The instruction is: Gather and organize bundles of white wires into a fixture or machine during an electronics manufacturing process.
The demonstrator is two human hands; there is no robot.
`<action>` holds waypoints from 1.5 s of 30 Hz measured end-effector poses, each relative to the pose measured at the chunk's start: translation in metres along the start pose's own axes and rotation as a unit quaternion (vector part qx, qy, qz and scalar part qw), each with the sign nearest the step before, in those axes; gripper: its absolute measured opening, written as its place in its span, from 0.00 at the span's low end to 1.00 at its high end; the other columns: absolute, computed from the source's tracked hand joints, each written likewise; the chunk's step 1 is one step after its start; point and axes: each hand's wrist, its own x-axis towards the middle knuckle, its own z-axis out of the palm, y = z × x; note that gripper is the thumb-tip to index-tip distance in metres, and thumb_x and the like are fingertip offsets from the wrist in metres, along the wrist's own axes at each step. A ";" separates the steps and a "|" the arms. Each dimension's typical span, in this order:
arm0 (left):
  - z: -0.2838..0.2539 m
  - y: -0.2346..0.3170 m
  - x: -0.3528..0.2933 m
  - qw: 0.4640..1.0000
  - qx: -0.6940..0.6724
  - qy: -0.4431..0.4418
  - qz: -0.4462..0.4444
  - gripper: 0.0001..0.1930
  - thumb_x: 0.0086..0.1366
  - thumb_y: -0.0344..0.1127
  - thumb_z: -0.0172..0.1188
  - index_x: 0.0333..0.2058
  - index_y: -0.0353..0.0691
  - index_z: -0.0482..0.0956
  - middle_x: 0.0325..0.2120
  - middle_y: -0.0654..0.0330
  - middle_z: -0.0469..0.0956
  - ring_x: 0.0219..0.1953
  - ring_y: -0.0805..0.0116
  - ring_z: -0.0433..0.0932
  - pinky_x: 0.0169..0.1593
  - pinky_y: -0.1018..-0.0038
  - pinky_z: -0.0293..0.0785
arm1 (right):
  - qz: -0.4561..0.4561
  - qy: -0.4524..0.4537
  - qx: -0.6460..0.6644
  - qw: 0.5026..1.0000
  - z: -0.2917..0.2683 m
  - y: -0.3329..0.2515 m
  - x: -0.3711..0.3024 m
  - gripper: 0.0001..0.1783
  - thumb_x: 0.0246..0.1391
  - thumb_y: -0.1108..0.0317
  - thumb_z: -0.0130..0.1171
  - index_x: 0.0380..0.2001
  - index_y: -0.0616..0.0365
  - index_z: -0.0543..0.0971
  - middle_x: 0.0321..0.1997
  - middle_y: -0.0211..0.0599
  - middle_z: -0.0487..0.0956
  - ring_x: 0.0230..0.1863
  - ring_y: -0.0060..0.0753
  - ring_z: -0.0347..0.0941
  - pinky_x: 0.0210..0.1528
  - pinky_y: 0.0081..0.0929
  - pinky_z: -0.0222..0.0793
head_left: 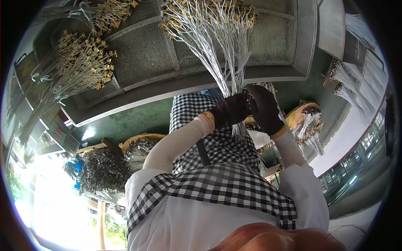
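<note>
A large bundle of thin silver-white wires (228, 62) spreads over the near edge of the mesh-topped metal table (138, 69), its brass-coloured end pieces at the far end. Around its gathered lower part my left hand (230, 111), in a dark glove, is closed. The loose wire tails hang below the hand, in front of my checked apron. My right hand (264, 108), also dark-gloved, meets the left at the bundle's right side. Its fingers are bent in toward the wires, and what they pinch is hidden.
More tied wire bundles (79, 62) with brass ends lie at the table's left. Below, round containers hold dark metal-ended pieces (102, 167) at the left and further wires (310, 123) at the right. Other wire bundles (356, 85) rest at the far right.
</note>
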 end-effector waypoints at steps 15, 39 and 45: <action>-0.015 -0.004 0.009 0.740 0.647 0.158 0.097 0.18 0.73 0.44 0.50 0.31 0.38 0.81 0.18 0.61 0.77 0.11 0.69 0.73 0.12 0.78 0.75 | 0.078 0.098 0.006 0.992 0.022 0.016 0.010 0.23 0.53 0.77 0.56 0.54 0.59 0.74 0.49 0.49 0.78 0.50 0.54 0.75 0.53 0.44 0.71; 0.003 0.001 -0.003 0.966 -0.220 -0.080 -0.112 0.07 0.52 0.32 0.62 0.31 0.41 0.78 0.33 0.56 0.75 0.37 0.56 0.73 0.46 0.66 0.71 | 0.248 0.302 0.052 0.919 0.103 -0.006 -0.046 0.24 0.47 0.72 0.60 0.52 0.56 0.77 0.48 0.46 0.79 0.50 0.49 0.76 0.52 0.41 0.73; 0.023 -0.002 -0.014 0.993 0.044 -0.073 0.084 0.02 0.42 0.33 0.60 0.19 0.45 0.77 0.22 0.63 0.73 0.33 0.64 0.72 0.45 0.64 0.71 | 0.242 0.291 0.061 0.924 0.127 0.017 -0.075 0.25 0.48 0.70 0.64 0.53 0.57 0.75 0.49 0.47 0.78 0.49 0.51 0.75 0.52 0.43 0.72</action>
